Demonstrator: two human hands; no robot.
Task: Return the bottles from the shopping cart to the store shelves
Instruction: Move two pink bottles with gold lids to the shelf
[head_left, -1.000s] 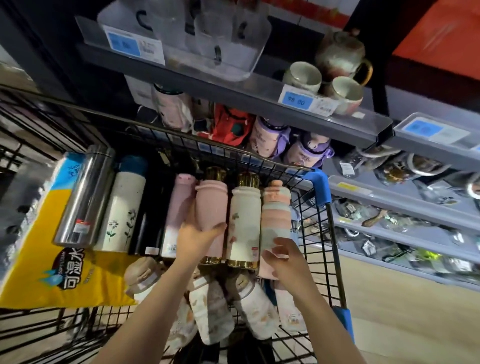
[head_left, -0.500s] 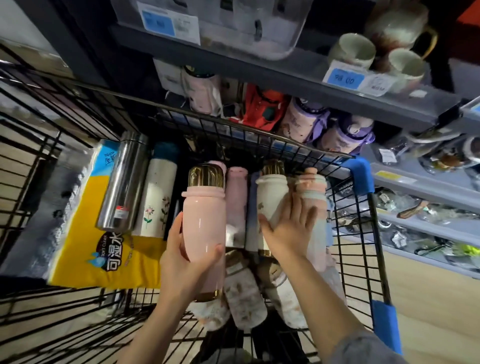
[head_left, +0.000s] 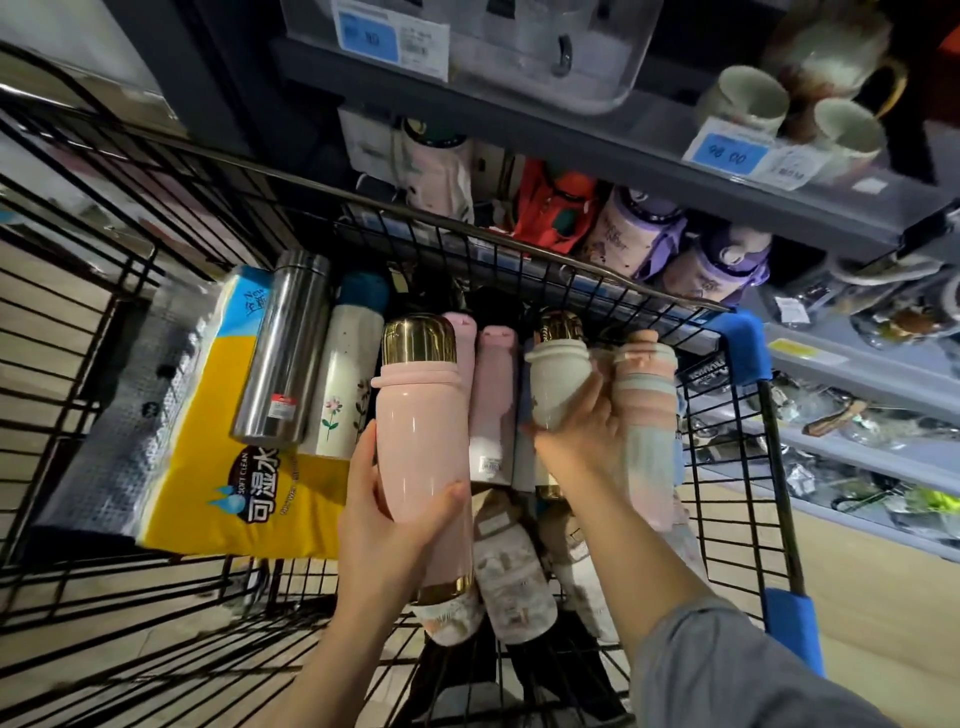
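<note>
My left hand (head_left: 387, 525) grips a pink bottle with a gold cap (head_left: 418, 431) and holds it raised above the black wire cart (head_left: 737, 467). Around a white bottle with a gold cap (head_left: 556, 379), my right hand (head_left: 582, 441) curls its fingers and tilts it up from the row. In the cart lie a steel flask (head_left: 283, 348), a white flowered bottle (head_left: 343, 384), two pale pink bottles (head_left: 493, 395) and a pink-and-green striped bottle (head_left: 647, 410). More patterned bottles (head_left: 511, 577) lie nearer to me.
A yellow pack of wet wipes (head_left: 218, 467) fills the cart's left side. Beyond the cart, a grey shelf (head_left: 623, 150) carries mugs (head_left: 748, 98) and price tags. Below it stand purple bottles (head_left: 706, 265) and a red one (head_left: 556, 208). Lower shelves at right hold packaged goods.
My left hand has lifted the pink gold-capped bottle out of the row. My right hand moved from the striped bottle to the white gold-capped bottle and has closed on it.
</note>
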